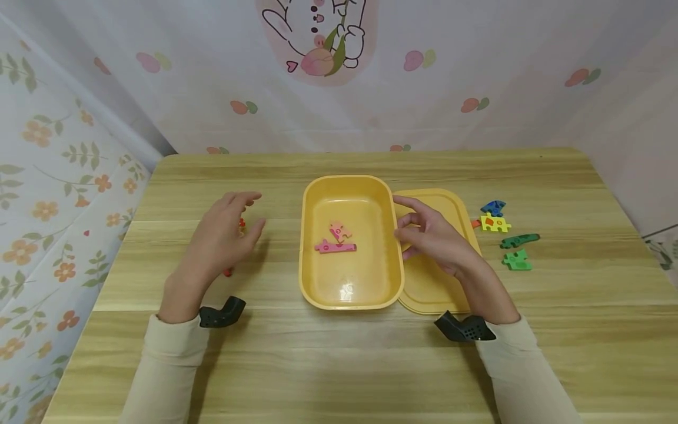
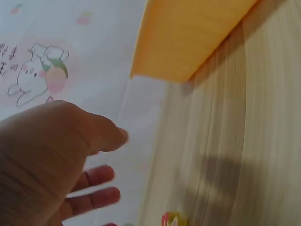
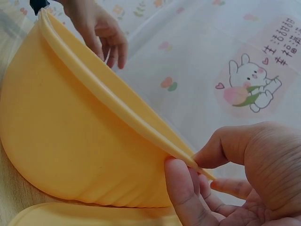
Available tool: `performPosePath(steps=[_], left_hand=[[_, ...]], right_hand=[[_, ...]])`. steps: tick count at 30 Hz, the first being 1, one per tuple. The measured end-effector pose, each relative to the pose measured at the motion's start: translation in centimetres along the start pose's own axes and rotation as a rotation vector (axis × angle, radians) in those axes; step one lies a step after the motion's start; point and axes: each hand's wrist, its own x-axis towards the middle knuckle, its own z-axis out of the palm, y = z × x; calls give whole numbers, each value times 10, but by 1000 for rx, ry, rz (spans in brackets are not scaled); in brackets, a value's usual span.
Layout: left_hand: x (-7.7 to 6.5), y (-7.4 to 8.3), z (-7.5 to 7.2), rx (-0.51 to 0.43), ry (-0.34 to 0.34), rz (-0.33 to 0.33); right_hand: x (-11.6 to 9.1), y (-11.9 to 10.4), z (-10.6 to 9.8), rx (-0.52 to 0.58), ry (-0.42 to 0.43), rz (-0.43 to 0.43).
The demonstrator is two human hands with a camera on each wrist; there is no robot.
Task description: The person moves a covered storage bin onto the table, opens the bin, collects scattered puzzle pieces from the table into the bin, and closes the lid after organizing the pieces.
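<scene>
A yellow plastic box [image 1: 349, 280] stands in the middle of the table with two pink puzzle pieces [image 1: 337, 248] inside. My right hand [image 1: 431, 232] holds its right rim. In the right wrist view the thumb and fingers [image 3: 178, 181] of that hand pinch the box's rim [image 3: 101, 92]. To the left of the box hovers my left hand [image 1: 217, 238], fingers loosely bent and thumb apart, holding nothing. Red pieces [image 1: 228, 272] show partly beneath it, mostly hidden by the hand. The left wrist view catches a small red and yellow piece [image 2: 175, 220] below the fingers.
The yellow lid [image 1: 431, 291] lies flat under my right hand, beside the box. Further right are blue [image 1: 494, 208], yellow [image 1: 495, 223], dark green [image 1: 519, 241] and light green [image 1: 517, 260] puzzle pieces. A patterned curtain [image 1: 371, 112] hangs behind the table's back edge.
</scene>
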Motion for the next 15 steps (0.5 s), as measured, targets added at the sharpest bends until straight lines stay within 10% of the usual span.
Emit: performPosePath(steps=[15], left_hand=[[-7,-27,-5,42,-144,-168]], right_hand=[[0,-1,0,-3,0,2]])
